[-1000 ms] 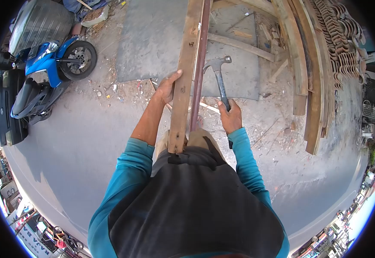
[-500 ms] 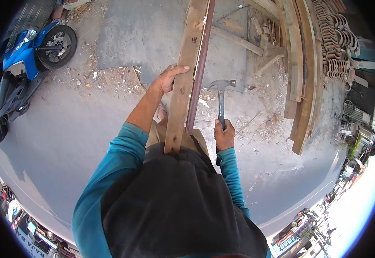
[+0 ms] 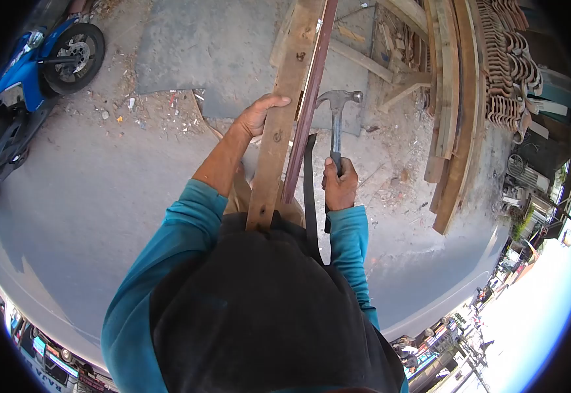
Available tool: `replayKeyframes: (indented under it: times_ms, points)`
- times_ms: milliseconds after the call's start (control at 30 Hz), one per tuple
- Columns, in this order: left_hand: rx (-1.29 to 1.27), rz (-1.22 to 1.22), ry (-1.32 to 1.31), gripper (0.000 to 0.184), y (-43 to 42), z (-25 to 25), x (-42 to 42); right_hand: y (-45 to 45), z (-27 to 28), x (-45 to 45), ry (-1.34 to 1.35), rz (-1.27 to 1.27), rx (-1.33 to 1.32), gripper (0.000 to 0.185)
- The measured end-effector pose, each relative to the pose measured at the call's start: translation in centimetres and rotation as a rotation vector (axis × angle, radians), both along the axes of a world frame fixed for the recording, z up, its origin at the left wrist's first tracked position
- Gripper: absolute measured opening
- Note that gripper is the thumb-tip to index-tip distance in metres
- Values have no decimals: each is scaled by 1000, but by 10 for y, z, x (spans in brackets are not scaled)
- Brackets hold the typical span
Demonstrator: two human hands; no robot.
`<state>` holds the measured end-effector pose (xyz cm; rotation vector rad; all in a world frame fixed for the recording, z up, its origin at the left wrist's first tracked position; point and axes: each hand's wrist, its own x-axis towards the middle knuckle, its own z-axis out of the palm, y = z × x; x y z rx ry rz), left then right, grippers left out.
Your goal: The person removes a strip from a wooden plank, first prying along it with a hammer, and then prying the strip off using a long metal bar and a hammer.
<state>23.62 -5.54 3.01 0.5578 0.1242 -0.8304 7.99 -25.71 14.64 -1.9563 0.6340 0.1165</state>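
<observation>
A long wooden plank point(image 3: 277, 137) with knots and holes runs from my waist up past the top of the view. My left hand point(image 3: 259, 114) grips its left edge, thumb lying across the face. Along the plank's right side lies a narrow dark red strip point(image 3: 305, 118), with a pale line between the two. My right hand point(image 3: 341, 185) is wrapped round the handle of a claw hammer point(image 3: 337, 128). The hammer stands head up, its claw pointing left, close beside the red strip. A dark strap point(image 3: 309, 196) hangs between the strip and the hammer.
Stacked timber beams point(image 3: 459, 124) lie to the right, with rows of curved roof tiles point(image 3: 505, 72) beyond them. A blue motorcycle point(image 3: 36, 72) is parked at the upper left. Ahead, a grey sheet point(image 3: 193, 52) covers part of the littered ground.
My right hand has raised the hammer slightly, bringing its head closer to the red strip. The dark strap has come into sight. My left hand keeps its grip on the plank as the view shifts.
</observation>
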Motion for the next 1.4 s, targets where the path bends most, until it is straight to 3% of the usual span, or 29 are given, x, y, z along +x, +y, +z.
replayKeyframes:
  times_ms: [100, 233, 300, 400, 567, 700, 767, 800, 1100, 1167, 1300, 1400]
  points:
    - [-6, 9, -11, 49, 2, 3, 0, -2, -3, 15, -120, 66, -133, 29]
    - [12, 60, -5, 52, 3, 8, -5, 18, 27, 45, -175, -25, 29, 28]
    - [12, 45, -15, 53, 4, 9, -5, 18, 17, 59, -187, -46, 89, 28]
    - [14, 27, -20, 55, 6, 12, -5, 25, 9, 77, -185, 132, -313, 29]
    - [53, 80, -15, 54, 3, 16, -6, 15, 1, 81, -139, 128, -222, 27]
    - [88, 21, 30, 56, 5, 11, -6, 22, -8, 85, -241, -161, 17, 28]
    - [82, 46, 16, 57, 1, 15, -8, 25, -18, 84, -279, 122, -457, 30]
    - [89, 58, 11, 57, 0, 18, -10, 21, -16, 83, -132, 192, -392, 31]
    - [89, 7, 27, 59, 8, 8, -9, 23, -16, 89, -225, -19, -247, 29]
    - [54, -16, 15, 60, 6, 9, -8, 25, -29, 86, -143, 175, -500, 29]
    - [130, 9, -14, 65, 8, 11, -4, 14, 0, 90, -190, 137, -301, 29]
    - [155, -4, -1, 67, 11, 14, -8, 17, -13, 93, -170, 31, -257, 29]
